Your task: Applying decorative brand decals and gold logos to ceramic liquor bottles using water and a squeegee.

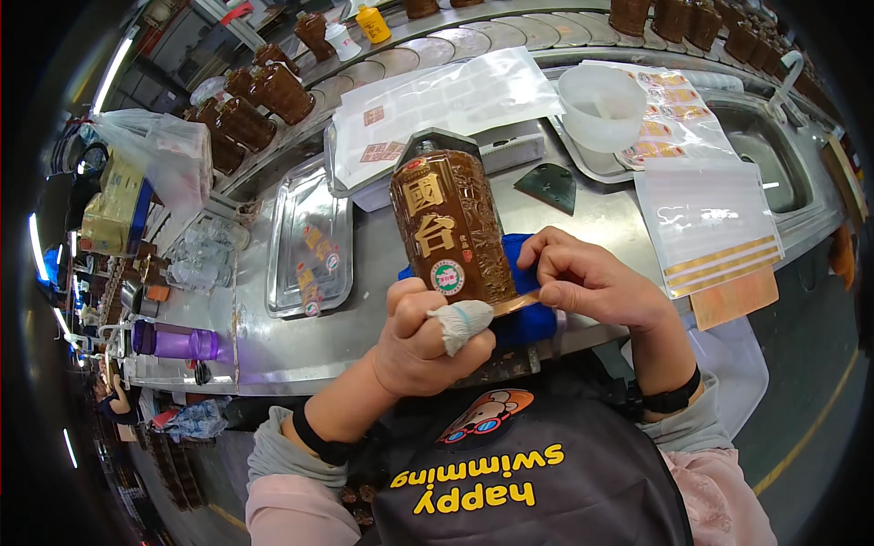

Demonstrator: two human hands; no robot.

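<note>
A brown glazed bottle (446,218) with raised gold characters and a round green-and-white sticker rests tilted on a blue cloth (537,318), its dark top pointing away from me. Along its near edge runs a narrow gold strip (517,304). My left hand (414,341) is closed at the bottle's near left, with a white cloth cover (462,326) on one finger pressed by the strip. At the near right, thumb and fingers of my right hand (596,282) pinch the strip's other end. The bottle's underside is hidden.
A metal tray (309,282) holding stickers lies left. Behind the bottle are label sheets (437,100) and a dark green scraper (548,187). A translucent tub (601,107), a backing sheet with gold strips (710,227) and a sink (765,150) stand right. Brown bottles (282,91) line the conveyor (482,36).
</note>
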